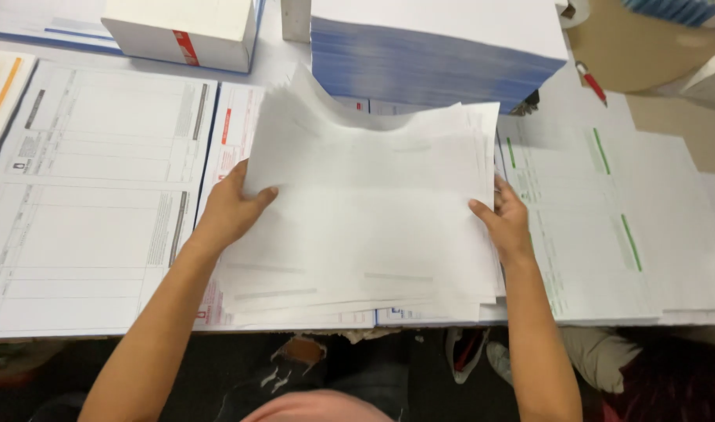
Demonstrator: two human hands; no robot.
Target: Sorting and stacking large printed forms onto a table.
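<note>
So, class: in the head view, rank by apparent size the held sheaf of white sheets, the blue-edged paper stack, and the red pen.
1. Sheaf of white sheets
2. Blue-edged paper stack, partly cropped and farther off, so unsure
3. Red pen

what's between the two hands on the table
In the head view, a loose sheaf of white paper sheets spans the whole stretch: the left hand grips its left edge and the right hand its right edge.

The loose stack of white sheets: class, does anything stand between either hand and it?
Nothing visible does. The left hand grips the stack of white sheets at its left edge, thumb on top, and the right hand grips the right edge. Both touch the paper directly.
</note>
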